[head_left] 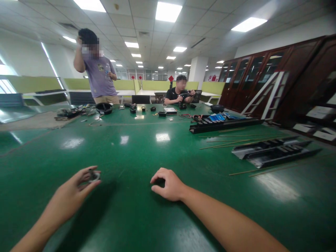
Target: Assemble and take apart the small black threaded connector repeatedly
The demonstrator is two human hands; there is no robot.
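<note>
My left hand (76, 190) hovers just above the green table (136, 154) with its fingers pinched around a small round metal part (93, 176). My right hand (168, 183) rests on the table a little to the right, its fingers curled under into a loose fist. Whether anything lies under those fingers is hidden.
Long black rails (273, 152) and thin sticks (236, 141) lie to the right, with another black tray (223, 124) behind them. Small parts and tools clutter the far end. One person stands at the far left (98, 75); another sits at the far edge (180, 94).
</note>
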